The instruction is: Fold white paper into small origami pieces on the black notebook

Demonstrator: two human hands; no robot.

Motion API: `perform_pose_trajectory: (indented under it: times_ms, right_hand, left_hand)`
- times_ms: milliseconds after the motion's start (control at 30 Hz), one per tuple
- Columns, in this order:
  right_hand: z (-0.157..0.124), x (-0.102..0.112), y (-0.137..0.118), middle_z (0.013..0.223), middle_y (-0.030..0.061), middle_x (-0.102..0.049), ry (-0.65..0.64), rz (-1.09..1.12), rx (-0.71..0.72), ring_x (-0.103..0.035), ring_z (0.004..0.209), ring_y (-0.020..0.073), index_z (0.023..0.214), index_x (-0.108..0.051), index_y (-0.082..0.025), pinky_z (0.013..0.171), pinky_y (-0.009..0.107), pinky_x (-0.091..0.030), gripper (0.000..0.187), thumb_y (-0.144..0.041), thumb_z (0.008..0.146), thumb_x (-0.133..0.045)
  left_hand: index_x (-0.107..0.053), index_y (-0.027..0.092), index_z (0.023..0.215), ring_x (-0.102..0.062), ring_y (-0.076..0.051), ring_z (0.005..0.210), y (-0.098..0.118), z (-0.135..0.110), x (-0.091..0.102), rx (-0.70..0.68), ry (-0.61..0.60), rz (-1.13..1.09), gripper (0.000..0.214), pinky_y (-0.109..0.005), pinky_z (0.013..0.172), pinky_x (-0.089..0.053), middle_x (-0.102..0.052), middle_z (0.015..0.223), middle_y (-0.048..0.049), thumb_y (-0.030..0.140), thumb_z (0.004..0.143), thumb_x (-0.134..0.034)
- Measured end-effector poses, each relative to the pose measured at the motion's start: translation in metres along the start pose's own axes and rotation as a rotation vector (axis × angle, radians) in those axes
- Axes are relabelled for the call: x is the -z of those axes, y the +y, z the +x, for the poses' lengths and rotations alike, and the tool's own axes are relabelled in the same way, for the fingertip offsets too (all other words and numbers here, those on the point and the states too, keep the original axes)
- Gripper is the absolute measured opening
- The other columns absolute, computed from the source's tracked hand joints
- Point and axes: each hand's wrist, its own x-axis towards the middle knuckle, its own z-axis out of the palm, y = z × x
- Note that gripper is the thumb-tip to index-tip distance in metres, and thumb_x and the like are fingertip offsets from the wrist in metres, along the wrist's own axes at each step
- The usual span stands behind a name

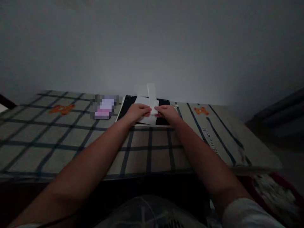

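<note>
My left hand (139, 111) and my right hand (166, 112) are close together, each pinching the lower part of a narrow white paper strip (152, 93). The strip stands up from between my fingers, its top reaching past the far edge of the things below. Under both hands lies a black and white flat item (127, 104), like a notebook or pad, with a row of small marks along its far edge. A white sheet or panel (150, 121) covers its middle. My fingers hide the strip's lower edges.
A phone (104, 107), partly blurred out, lies left of the pad. Beneath everything spreads a checked tablecloth (147, 148) with orange bear prints. A grey wall (152, 47) rises right behind the table. Patterned fabric (275, 196) shows below the table at the right.
</note>
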Motion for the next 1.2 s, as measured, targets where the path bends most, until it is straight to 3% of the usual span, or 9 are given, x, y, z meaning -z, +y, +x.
perform_pose_trajectory:
  times_ms: [200,400,767,1033,1200]
  right_hand:
    - [0.004,0.001,0.004,0.061,0.0006,-0.067,-0.018,-0.052,-0.019,-0.063,0.058,0.0084,0.07,-0.067,-0.014,0.058,0.019,-0.053,0.012,-0.019,0.077,-0.077]
    - [0.002,0.002,0.002,0.058,-0.0007,-0.065,0.022,-0.073,-0.01,-0.06,0.054,0.0075,0.069,-0.065,-0.015,0.055,0.019,-0.05,0.014,-0.016,0.081,-0.072]
    - [0.002,0.005,0.004,0.064,0.0007,-0.067,-0.063,-0.023,-0.073,-0.062,0.058,0.0072,0.072,-0.068,-0.014,0.059,0.018,-0.052,0.01,-0.008,0.08,-0.07]
    - [-0.002,0.004,0.001,0.063,0.0029,-0.068,-0.121,-0.084,-0.072,-0.063,0.06,0.0095,0.071,-0.069,-0.013,0.061,0.021,-0.054,0.01,-0.017,0.077,-0.076]
    - [0.001,0.003,-0.001,0.067,0.0026,-0.069,-0.059,-0.02,-0.035,-0.062,0.061,0.0092,0.072,-0.069,-0.014,0.062,0.021,-0.053,0.014,-0.024,0.078,-0.076]
  left_hand:
    - [-0.073,0.013,0.072,-0.059,-0.009,0.057,-0.007,0.004,-0.001,-0.021,0.048,-0.088,0.006,-0.023,0.068,-0.05,-0.069,0.064,-0.0016,0.018,0.07,-0.076]
    - [-0.072,0.012,0.077,-0.063,-0.009,0.06,-0.012,0.008,-0.004,0.017,0.005,-0.194,0.01,-0.024,0.069,-0.052,-0.07,0.068,-0.0031,0.016,0.069,-0.078]
    - [-0.071,0.013,0.074,-0.058,-0.009,0.056,-0.016,0.013,-0.001,-0.01,0.043,-0.091,0.009,-0.023,0.061,-0.047,-0.067,0.062,-0.0011,0.018,0.067,-0.076]
    - [-0.073,0.014,0.075,-0.055,-0.009,0.056,-0.019,0.016,0.003,-0.19,0.09,-0.008,0.02,-0.022,0.058,-0.042,-0.066,0.062,-0.0004,0.033,0.068,-0.076]
    - [-0.074,0.014,0.076,-0.056,-0.01,0.057,-0.017,0.013,0.002,-0.103,0.061,-0.025,0.018,-0.023,0.058,-0.043,-0.068,0.065,-0.002,0.029,0.066,-0.077]
